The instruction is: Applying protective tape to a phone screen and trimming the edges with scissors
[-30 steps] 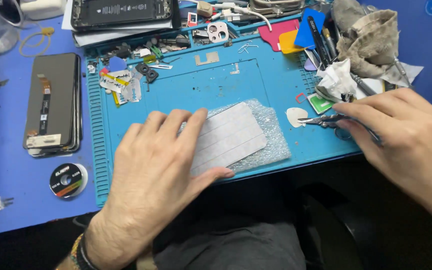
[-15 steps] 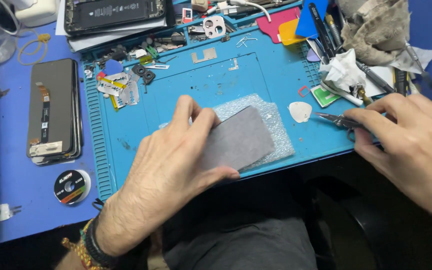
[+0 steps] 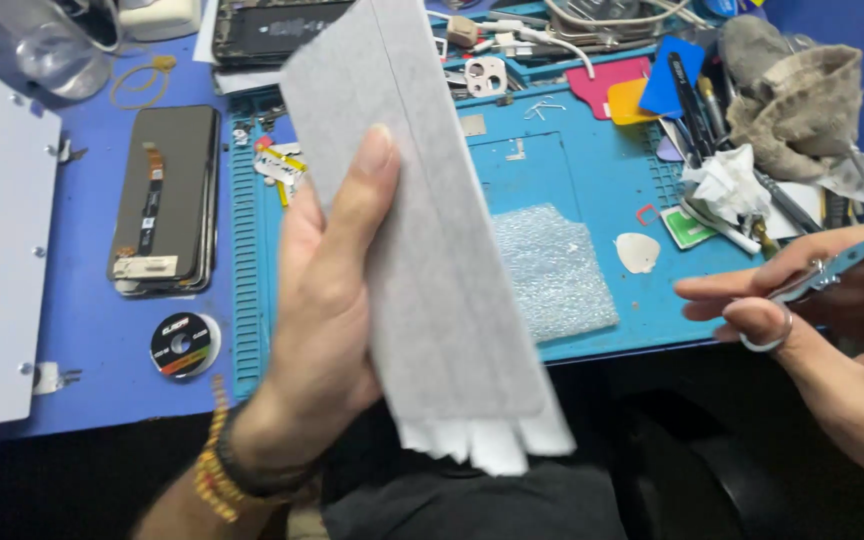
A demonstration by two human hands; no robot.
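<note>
L hand [image 3: 327,310] held a long grey rectangular sheet w/ white torn-looking strips at its lower edge [image 3: 432,260], raised above the blue surface [image 3: 82,310] & tilted toward the camera; fingers [image 3: 362,185] clamped on it, thumb behind. R hand [image 3: 832,320] gripped small metal scissors [image 3: 817,285], one finger thru a loop, blades shut. Below the sheet, a blue silicone work mat [image 3: 572,170] carried a clear bubble-wrap piece [image 3: 552,270] & a white teardrop pick [image 3: 638,252]. A dark phone screen panel w/ flex cable [image 3: 165,200] lay left of the mat, a small tape roll [image 3: 184,345] near it.
</note>
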